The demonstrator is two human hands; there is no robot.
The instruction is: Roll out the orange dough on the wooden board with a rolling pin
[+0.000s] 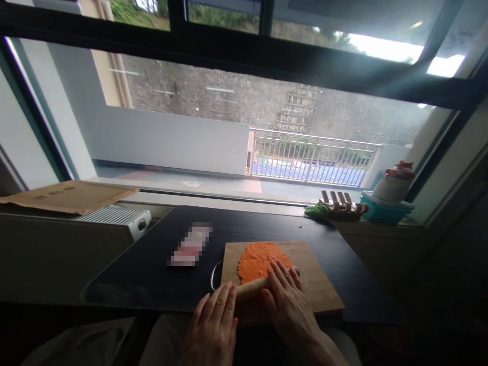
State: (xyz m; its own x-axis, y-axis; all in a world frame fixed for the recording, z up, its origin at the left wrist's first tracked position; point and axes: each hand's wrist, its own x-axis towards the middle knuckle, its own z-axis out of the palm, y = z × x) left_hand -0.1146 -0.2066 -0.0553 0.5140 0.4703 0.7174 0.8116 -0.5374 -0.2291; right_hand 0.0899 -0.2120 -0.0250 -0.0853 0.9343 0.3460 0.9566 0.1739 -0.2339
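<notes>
A wooden rolling pin (250, 290) lies across an orange sheet of dough (263, 259), near its front edge. My left hand (215, 317) is closed over the pin's left end, fingers held together. On the right part of the pin rests my right hand (287, 300), its fingers laid over the wood and holding it from above. The dough is flat and roughly rounded, with an uneven rim; its near part is hidden by the pin and my hands. Under it is a wooden cutting board (320, 287) with a metal loop handle (213, 277) at its left side.
The board is on a dark table (152, 279). A blurred-out flat item (190, 246) lies left of it. Brown paper (68, 195) covers part of a white radiator (118, 218). A teal box (385, 207) and a brown rack (343, 206) stand by the window at right.
</notes>
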